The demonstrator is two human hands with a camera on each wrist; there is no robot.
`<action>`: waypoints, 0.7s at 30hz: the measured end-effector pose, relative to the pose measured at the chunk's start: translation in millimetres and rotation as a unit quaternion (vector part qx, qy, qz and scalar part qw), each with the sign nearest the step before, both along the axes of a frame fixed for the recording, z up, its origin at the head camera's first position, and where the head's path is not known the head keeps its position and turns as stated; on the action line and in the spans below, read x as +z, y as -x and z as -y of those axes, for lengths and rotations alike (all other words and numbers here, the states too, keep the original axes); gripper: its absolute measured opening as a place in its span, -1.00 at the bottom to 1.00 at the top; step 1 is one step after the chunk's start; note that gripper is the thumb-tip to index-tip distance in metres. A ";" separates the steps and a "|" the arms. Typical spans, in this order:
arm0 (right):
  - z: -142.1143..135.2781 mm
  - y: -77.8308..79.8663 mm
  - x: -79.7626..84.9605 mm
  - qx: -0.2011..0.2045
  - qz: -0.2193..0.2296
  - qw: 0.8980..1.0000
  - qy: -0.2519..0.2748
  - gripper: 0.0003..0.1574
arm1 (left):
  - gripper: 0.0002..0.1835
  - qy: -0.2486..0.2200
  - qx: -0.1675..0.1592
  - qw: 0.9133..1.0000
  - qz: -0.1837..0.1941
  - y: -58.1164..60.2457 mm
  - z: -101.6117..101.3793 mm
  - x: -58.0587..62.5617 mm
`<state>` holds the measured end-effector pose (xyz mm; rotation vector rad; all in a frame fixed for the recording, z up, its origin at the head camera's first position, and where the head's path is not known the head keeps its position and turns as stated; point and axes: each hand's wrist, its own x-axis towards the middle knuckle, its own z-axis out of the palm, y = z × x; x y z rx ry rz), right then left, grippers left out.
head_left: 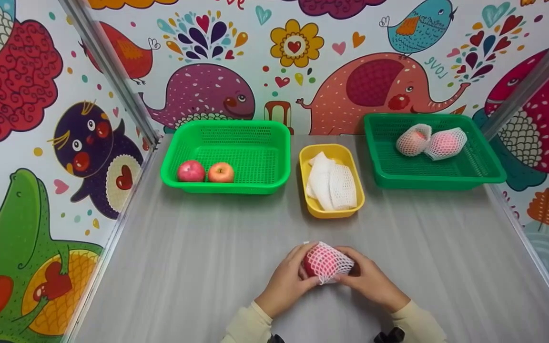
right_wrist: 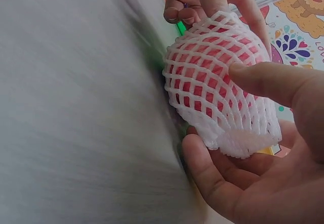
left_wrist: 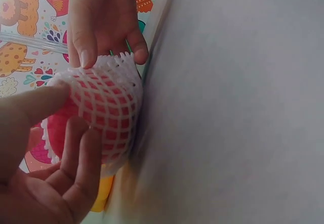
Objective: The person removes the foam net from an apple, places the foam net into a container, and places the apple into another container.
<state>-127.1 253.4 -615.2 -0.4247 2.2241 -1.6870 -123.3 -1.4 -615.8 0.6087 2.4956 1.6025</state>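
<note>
While left hand (head_left: 288, 276) and right hand (head_left: 371, 277) curl fingers round apple (head_left: 320, 262) and foam net (head_left: 340, 267), sleeving seems underway; net likely needs pulling further over.

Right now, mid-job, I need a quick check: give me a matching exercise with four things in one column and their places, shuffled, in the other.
Things
1. bare apples
2. loose white nets
3. pair of netted fruits
4. single netted fruit

Places
A. in the dark green basket
B. between the left hand and right hand
C. in the yellow tray
D. in the bright green basket

Pairs: 1-D, 2-C, 3-A, 4-B
</note>
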 end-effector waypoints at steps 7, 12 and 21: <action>-1.0 0.6 1.5 -0.016 0.004 1.000 -0.012 -0.32 | -0.12 -0.017 0.025 0.999 0.018 -0.3 1.3 1.9; -3.9 0.5 5.1 -0.053 -0.010 0.998 -0.018 -0.46 | -0.16 -0.035 0.038 0.998 0.044 -2.5 3.6 5.2; -13.1 4.1 9.9 -0.129 -0.021 0.991 -0.024 -0.62 | -0.17 -0.049 0.052 0.997 0.022 -3.4 11.5 3.4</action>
